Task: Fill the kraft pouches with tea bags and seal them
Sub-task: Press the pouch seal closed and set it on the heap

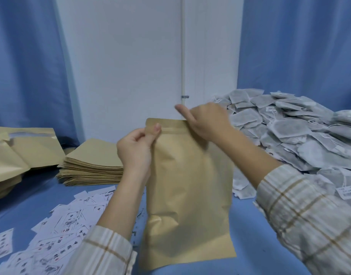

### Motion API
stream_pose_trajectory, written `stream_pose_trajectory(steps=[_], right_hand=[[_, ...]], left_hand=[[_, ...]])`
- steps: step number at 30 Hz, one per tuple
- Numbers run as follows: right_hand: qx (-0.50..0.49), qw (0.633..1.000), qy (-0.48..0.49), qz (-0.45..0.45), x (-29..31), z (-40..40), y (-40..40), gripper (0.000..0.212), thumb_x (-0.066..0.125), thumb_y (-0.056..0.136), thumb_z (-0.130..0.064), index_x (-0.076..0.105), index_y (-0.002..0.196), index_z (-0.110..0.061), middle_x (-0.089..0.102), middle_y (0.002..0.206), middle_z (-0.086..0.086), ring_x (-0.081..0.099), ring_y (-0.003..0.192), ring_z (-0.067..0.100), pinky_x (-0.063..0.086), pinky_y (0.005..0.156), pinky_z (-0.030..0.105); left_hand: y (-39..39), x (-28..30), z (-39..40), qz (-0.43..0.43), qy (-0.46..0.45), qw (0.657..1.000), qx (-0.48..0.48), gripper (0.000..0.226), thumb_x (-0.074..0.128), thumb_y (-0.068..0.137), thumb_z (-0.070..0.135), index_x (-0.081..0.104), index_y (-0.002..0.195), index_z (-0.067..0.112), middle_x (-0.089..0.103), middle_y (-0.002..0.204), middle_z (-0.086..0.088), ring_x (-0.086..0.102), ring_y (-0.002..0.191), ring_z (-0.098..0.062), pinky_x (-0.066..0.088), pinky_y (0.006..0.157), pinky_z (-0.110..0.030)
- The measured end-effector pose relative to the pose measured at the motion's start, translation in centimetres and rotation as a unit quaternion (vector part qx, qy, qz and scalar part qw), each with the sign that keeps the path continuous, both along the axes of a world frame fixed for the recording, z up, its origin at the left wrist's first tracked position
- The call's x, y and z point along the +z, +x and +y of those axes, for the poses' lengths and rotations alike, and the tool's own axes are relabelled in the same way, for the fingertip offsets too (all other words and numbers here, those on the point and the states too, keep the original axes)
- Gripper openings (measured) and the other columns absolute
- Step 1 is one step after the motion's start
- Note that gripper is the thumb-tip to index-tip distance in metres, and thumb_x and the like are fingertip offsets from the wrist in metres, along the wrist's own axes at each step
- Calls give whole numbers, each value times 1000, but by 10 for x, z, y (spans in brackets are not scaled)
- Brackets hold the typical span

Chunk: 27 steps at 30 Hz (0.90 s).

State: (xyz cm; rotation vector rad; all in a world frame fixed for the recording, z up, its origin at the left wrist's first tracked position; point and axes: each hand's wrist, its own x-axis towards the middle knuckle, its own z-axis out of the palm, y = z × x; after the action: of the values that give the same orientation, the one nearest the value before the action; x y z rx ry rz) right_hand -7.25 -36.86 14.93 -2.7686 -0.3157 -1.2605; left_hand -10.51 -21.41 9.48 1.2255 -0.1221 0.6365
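A kraft pouch (188,187) stands upright on the blue bench (31,199), its bottom edge on the surface and its top strip held between both hands. The left hand (135,147) pinches the upper left corner of the pouch, thumb on the near face at the zip line, the other fingers curled behind. The right hand (206,122) grips the top strip further along to the right, fingers folded over the edge, with the forefinger (183,112) sticking out leftward above the pouch. Both wrists show plaid sleeves (309,215).

Right of the right hand's fingers lies a large heap of tea bags (293,135), some with paper tags. Left of the left hand's fingers sits a stack of flat pouches (93,163), and farther left more kraft pouches (15,151) lie loose. Below the left hand, printed labels (67,221) are scattered over the bench.
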Motion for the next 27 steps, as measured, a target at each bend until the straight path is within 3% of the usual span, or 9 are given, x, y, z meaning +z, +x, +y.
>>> stream_pose_trajectory(steps=[3,6,10,15,17,20,23,25,27], right_hand=[[-9,997,-45,-61,-8,45,-2,53,33,98,-49,72,82,-15,68,72,13,63,72,32,27,53,29],[12,985,0,-170,-12,54,-8,28,76,78,-26,68,55,-13,53,39,9,52,35,28,28,41,19],[10,998,36,-59,-12,66,7,59,30,96,-55,47,53,-19,43,48,0,35,51,24,12,45,27],[58,990,53,-116,-18,73,8,43,37,100,-38,68,83,-12,62,65,12,55,62,31,27,54,30],[26,990,73,-114,-18,69,9,54,32,100,-45,68,80,-10,68,75,14,59,72,34,27,58,32],[13,980,147,-131,-10,57,6,59,33,99,-46,68,78,-4,69,81,19,62,82,38,26,62,34],[110,930,322,-143,3,39,-5,57,40,99,-39,58,54,-9,58,55,12,55,63,32,31,60,34],[151,873,432,-166,13,28,-13,62,44,98,-39,30,41,-19,34,38,-4,35,47,13,28,54,30],[158,842,484,-175,18,15,-20,63,44,97,-41,26,40,-20,33,34,-7,35,42,7,29,49,21]], left_hand=[[-1,2,-11,2,14,1000,-1,33,77,77,24,58,50,17,44,56,-1,37,63,-16,30,63,-31],[2,0,-7,6,19,1000,11,42,76,78,25,48,47,16,34,51,1,30,62,-18,24,62,-32],[4,-2,-5,4,-11,1000,21,35,74,79,18,52,57,3,35,62,-6,29,66,-20,24,64,-32],[6,-4,-8,28,-40,999,-1,33,69,85,19,51,61,5,36,65,-9,30,69,-21,25,65,-32],[2,-5,-6,43,-7,999,-31,33,65,88,29,52,70,5,37,68,-9,33,69,-21,26,65,-31],[-10,-11,2,68,111,975,-177,38,82,68,33,63,87,7,69,78,1,63,71,-15,45,59,-23],[-22,-17,3,117,203,932,-275,42,87,53,27,71,90,15,75,86,2,71,79,-14,52,59,-20],[-25,-11,-1,107,245,933,-242,24,84,61,29,73,78,16,74,81,2,70,74,-13,52,58,-20],[-25,1,-7,56,332,930,-146,17,82,68,34,70,70,21,72,73,7,66,68,-7,49,57,-19]])
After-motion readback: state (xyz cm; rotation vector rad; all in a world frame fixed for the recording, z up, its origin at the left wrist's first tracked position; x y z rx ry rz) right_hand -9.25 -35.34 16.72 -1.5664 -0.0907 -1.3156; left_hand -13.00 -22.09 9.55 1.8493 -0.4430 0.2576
